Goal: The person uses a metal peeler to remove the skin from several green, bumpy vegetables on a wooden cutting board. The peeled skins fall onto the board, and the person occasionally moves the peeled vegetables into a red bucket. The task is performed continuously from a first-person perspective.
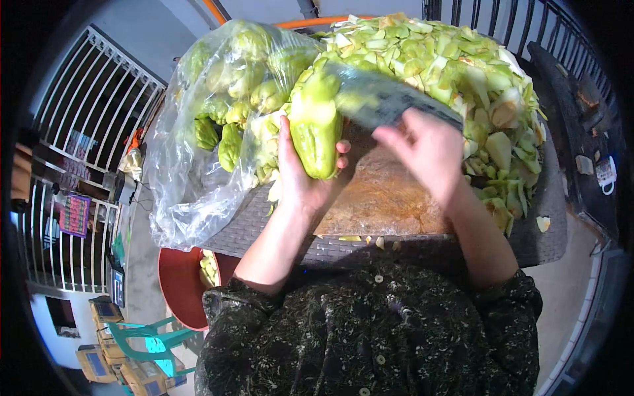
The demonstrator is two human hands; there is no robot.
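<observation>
A light green chayote (315,133) stands upright in my left hand (303,190), its upper part partly pared and paler than the ridged lower skin. My right hand (430,151) grips a broad-bladed knife, probably a cleaver (391,96), whose blade is blurred and reaches toward the chayote's upper right side. Its handle is hidden in my fist. Below both hands lies a worn wooden cutting board (391,198). To the left, a clear plastic bag (193,213) holds several whole chayotes (230,147). A large heap of green and white parings (470,74) rises behind and right of the board.
The board rests on a dark woven-pattern table (540,242). Under its left edge stands a red bucket (179,282) with pale pieces inside. Beyond are a green plastic chair (148,346) and cardboard boxes (143,378). A white mug (605,171) sits on a dark surface at right.
</observation>
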